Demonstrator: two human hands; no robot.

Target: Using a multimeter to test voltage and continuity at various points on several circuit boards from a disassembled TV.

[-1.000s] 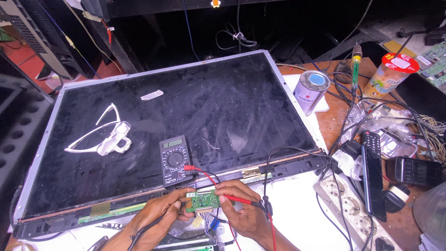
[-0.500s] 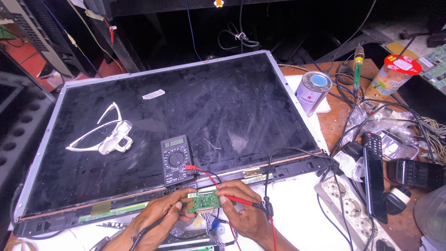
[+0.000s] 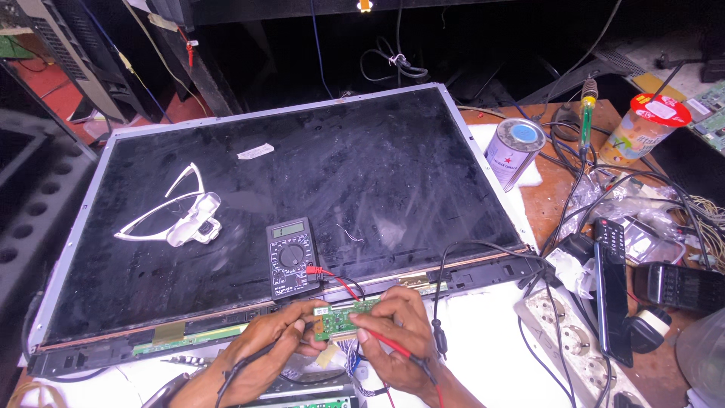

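The right hand pinches a red probe, its fingers closed narrowly around the shaft, with the tip resting on the small green circuit board just left of them. The left hand grips a black probe the same way, fingertips pressed to the board's left end. The board lies between the two hands, at the near edge of the large dark screen panel.

Just beyond the fingers sits the black multimeter, its red lead curving down to the hands; its display shows, but the reading is too small to tell. Farther up and to the left lie white glasses on the panel. Well to the right stand a tin can, a power strip and a tangle of cables.

Judging by this, the meter is connected and both probes are set down, so testing appears under way; nothing shows that any check is finished.
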